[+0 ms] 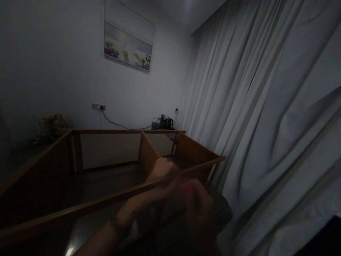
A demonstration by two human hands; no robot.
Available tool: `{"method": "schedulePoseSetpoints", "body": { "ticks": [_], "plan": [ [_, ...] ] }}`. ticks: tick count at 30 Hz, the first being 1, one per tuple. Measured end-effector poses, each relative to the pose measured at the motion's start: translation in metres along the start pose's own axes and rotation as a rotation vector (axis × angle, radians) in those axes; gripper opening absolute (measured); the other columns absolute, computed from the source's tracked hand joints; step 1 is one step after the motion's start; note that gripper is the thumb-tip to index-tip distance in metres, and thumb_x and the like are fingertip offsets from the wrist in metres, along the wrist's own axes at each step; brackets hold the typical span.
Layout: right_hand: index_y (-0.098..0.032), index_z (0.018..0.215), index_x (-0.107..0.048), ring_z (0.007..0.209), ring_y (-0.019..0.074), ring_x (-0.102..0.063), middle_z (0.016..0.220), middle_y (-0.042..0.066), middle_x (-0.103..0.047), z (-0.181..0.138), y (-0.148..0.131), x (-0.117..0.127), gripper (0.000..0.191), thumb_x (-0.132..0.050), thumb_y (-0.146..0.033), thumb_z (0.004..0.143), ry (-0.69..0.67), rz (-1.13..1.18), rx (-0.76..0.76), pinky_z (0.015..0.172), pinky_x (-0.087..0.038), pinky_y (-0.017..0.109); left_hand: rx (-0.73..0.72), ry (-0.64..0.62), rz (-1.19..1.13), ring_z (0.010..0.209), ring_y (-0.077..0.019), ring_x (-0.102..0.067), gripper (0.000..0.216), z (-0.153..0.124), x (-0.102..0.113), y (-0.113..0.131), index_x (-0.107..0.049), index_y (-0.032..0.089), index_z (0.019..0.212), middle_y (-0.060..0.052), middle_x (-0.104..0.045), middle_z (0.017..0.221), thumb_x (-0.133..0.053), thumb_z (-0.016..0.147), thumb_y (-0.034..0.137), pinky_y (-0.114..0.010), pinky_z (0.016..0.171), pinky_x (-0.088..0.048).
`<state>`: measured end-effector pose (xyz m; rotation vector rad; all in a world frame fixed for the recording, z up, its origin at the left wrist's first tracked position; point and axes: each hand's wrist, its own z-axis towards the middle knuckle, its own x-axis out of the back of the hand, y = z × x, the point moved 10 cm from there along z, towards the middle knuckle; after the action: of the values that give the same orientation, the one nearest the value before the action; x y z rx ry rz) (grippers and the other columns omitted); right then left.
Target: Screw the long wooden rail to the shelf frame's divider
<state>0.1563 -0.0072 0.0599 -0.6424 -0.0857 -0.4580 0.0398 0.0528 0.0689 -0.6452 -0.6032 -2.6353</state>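
Note:
A wooden frame [112,197] with upright side panels and a middle divider [149,149] stands in front of me. My left hand [162,170] is at its near rail, close to the divider, with the fingers closed around the wood; a bracelet [119,224] circles that wrist. Just right of it and on the near side of the rail, my right hand [198,202] is curled with its fingertips pinched together. A small pinkish-red patch [186,186] shows at those fingertips, too blurred to name. Dim light and motion blur soften both hands.
Long pale curtains [253,106] hang along the right side. A black kettle [168,122] stands on a dark surface behind the frame, its cord running to a wall socket [98,106]. A dried plant [54,122] is at the left, and a picture [129,39] hangs above.

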Motion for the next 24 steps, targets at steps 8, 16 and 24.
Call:
{"method": "schedulePoseSetpoints", "body": {
  "ticks": [8,16,24],
  "plan": [
    [-0.022,0.106,-0.06,0.063,0.0118,-0.061,0.076,-0.001,-0.066,-0.018,0.035,-0.011,0.021,-0.048,-0.035,0.096,0.022,0.302,-0.354,0.058,-0.051,0.02,-0.021,0.015,-0.007,0.078,-0.0199,-0.049,0.016,0.0,0.003,0.004,-0.048,0.02,0.076,-0.003,-0.053,0.075,-0.048,0.088,0.03,-0.034,0.071,-0.038],
    [-0.023,0.111,-0.062,0.085,0.0156,-0.068,0.096,0.004,-0.071,-0.02,-0.017,0.013,0.02,-0.053,-0.02,0.093,0.078,-0.206,0.15,0.074,-0.054,0.024,-0.027,-0.005,-0.02,0.078,-0.0197,-0.048,0.01,0.001,0.003,0.005,-0.048,0.02,0.077,-0.003,-0.053,0.076,-0.048,0.086,0.025,-0.035,0.073,-0.039],
    [-0.022,0.107,-0.062,0.088,0.0138,-0.068,0.099,0.003,-0.071,-0.011,-0.02,-0.002,0.021,-0.044,-0.018,0.096,-0.123,-0.103,0.036,0.078,-0.052,0.022,0.006,-0.009,-0.052,0.081,-0.0205,-0.05,0.009,-0.001,0.003,0.002,-0.049,0.021,0.077,-0.003,-0.054,0.078,-0.05,0.085,0.026,-0.035,0.074,-0.042]
  ]
}}
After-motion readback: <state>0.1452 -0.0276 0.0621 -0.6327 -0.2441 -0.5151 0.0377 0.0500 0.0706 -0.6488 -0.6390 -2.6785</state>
